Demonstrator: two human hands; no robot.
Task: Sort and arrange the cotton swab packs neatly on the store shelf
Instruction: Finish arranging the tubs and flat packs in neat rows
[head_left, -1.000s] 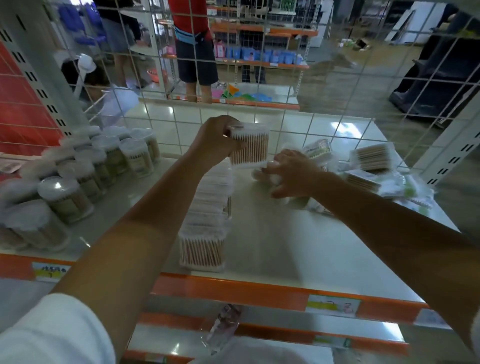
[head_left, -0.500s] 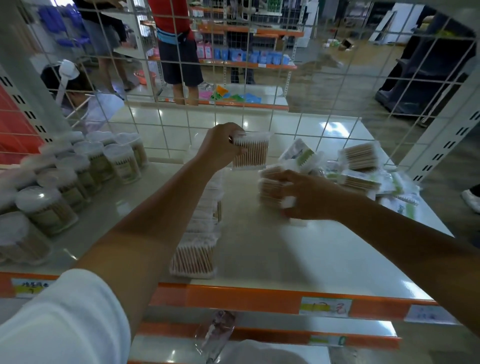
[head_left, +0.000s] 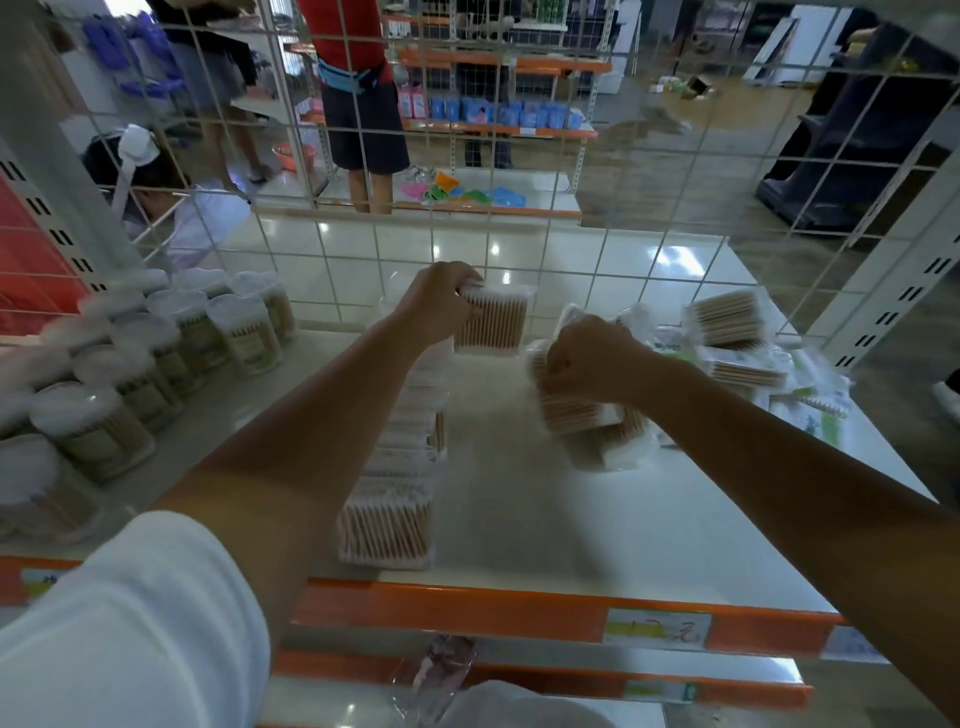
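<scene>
My left hand (head_left: 439, 306) grips a clear rectangular swab pack (head_left: 493, 325) upright at the far end of a row of like packs (head_left: 387, 525) that runs down the shelf's middle. My right hand (head_left: 587, 358) is curled round another swab pack (head_left: 571, 413), held just above the white shelf (head_left: 571, 519) and blurred by motion. A further pack (head_left: 613, 452) lies on the shelf under it. To the right sits a loose heap of swab packs (head_left: 727, 322) and flat bagged ones (head_left: 810, 405).
Round lidded swab tubs (head_left: 156, 364) crowd the shelf's left side. A wire grid back panel (head_left: 519, 182) closes the far edge; people stand beyond it. The orange price rail (head_left: 519, 608) marks the front edge. Bare shelf lies between the row and the heap.
My right hand has drawn a pack out of the heap and carried it left and toward me. My left hand keeps its pack at the row's far end.
</scene>
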